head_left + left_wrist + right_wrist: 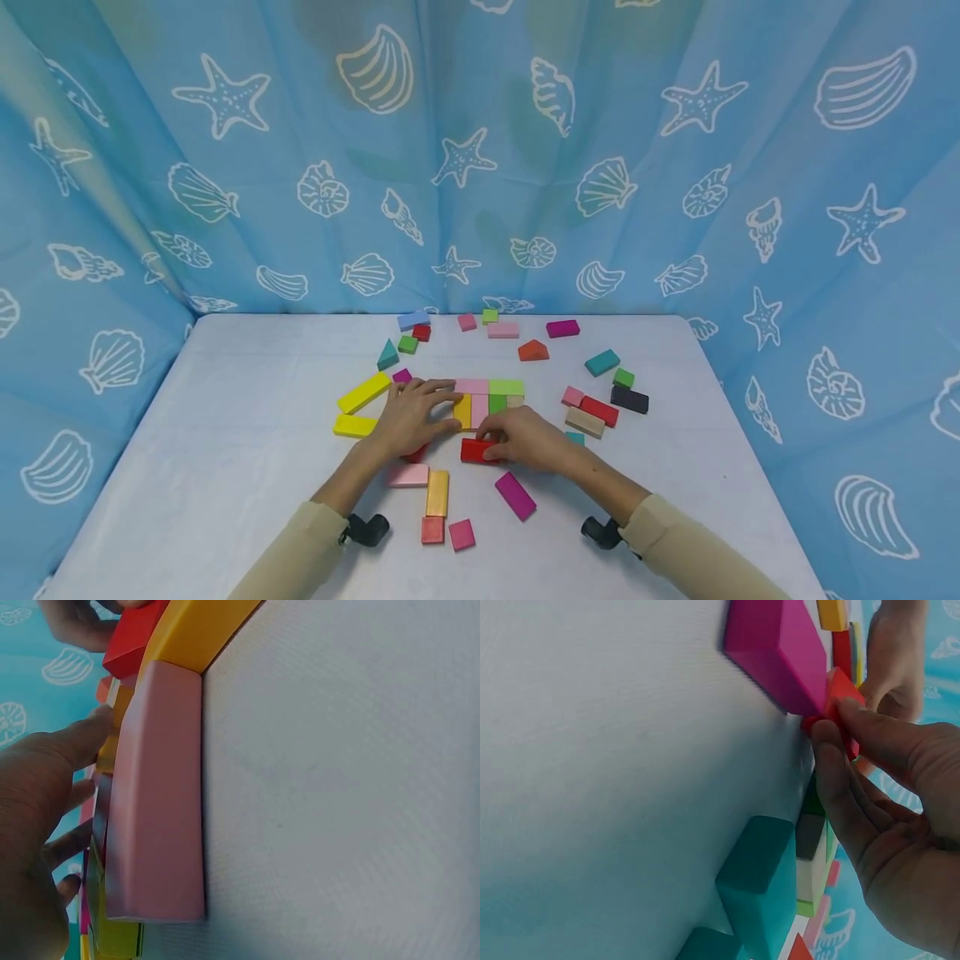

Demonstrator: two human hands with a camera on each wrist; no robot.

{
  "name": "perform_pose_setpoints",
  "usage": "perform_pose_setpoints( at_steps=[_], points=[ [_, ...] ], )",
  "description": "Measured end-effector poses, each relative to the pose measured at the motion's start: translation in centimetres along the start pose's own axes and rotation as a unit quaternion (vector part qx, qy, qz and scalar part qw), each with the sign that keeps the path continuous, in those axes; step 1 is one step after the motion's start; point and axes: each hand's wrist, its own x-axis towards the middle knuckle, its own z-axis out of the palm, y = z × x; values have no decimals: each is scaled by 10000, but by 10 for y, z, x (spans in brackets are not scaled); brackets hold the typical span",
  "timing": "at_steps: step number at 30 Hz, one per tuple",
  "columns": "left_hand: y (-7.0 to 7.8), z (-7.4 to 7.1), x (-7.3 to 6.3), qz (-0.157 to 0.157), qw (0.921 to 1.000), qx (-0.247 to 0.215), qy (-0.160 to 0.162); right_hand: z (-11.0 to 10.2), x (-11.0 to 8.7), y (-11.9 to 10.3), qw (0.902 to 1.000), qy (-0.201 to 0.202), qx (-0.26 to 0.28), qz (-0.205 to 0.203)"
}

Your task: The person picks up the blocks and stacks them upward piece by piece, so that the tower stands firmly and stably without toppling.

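In the head view my right hand (pixel 528 440) pinches a red rectangular block (pixel 474 451) between thumb and fingers, just below a flat group of blocks. A pink block (pixel 472 386) and a lime-green block (pixel 507 387) form the group's top row. Beneath them stand a yellow-orange block (pixel 462 412), another pink block (pixel 480 412), a green block (pixel 497 404) and a beige block (pixel 515 402), partly behind the right hand. Along the group's left side is my left hand (pixel 415 414), its fingers loosely spread and fingertips at the yellow-orange block. In the right wrist view the pinched red block (pixel 843 694) is partly covered.
Two yellow blocks (pixel 363 392) lie left of the group. A magenta block (pixel 516 496), an orange block (pixel 437 493) and a light pink block (pixel 408 476) lie nearer me. To the right are a black block (pixel 630 399) and several others. A shell-patterned blue curtain (pixel 465 158) backs the table.
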Motion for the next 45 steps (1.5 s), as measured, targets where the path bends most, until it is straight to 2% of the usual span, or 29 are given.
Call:
perform_pose_setpoints(
  at_steps=[5,13,18,27,45],
  points=[
    [0,-2,0,64,10000,-34,54,1,3,-4,9975,248,-666,-21],
    [1,-2,1,89,9999,-80,20,2,3,-12,9987,53,-208,460],
    [0,-1,1,79,9999,-51,86,3,6,-13,9979,111,-479,430],
    [1,0,1,38,10000,45,-27,3,10,-13,9977,200,-571,298],
    [2,0,0,47,9999,90,31,4,15,-14,9968,291,-657,343]
  ],
)
